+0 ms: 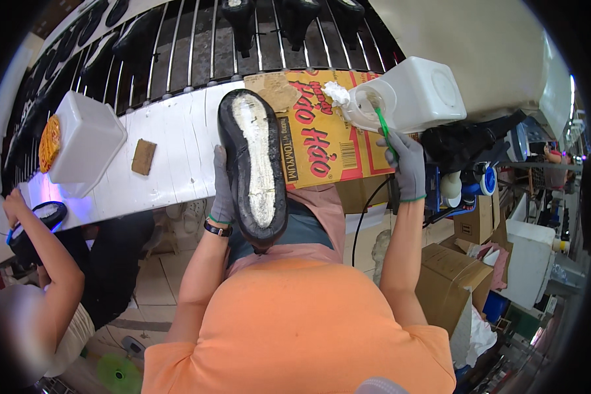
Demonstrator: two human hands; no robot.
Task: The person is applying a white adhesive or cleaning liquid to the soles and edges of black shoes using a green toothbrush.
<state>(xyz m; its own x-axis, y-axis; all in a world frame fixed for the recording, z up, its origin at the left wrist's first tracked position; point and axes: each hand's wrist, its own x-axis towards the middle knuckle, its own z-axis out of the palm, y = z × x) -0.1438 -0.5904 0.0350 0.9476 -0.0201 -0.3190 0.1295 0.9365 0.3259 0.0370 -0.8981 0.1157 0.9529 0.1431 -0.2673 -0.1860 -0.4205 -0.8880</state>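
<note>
Orange shirt point(295, 322) cloth over my own torso is nearest, below the near edge of the white worktop point(184, 138). My gloved left hand point(222, 190) grips the left flank of a black shoe point(256, 164), most of its fingers hidden behind it; a dark watch point(218, 228) sits at that wrist. I have the shoe sole up, a rough white strip point(263, 187) running along its middle. It spans the worktop's near edge, one end overlapping the left side of the printed cardboard point(322, 144); I cannot tell whether it touches either.

My gloved right hand point(407, 161) is closed on a slim green-handled tool point(383, 125), whose tip reaches into the mouth of a white container point(423, 85) lying on its side at the cardboard's far right corner. White crumpled material point(337, 93) sits just left of that mouth. Toward the worktop's left end stand another white container point(85, 144) and a small brown piece point(143, 157). Beyond the far edge, a metal rack point(194, 46) carries more black shoes point(300, 20).
</note>
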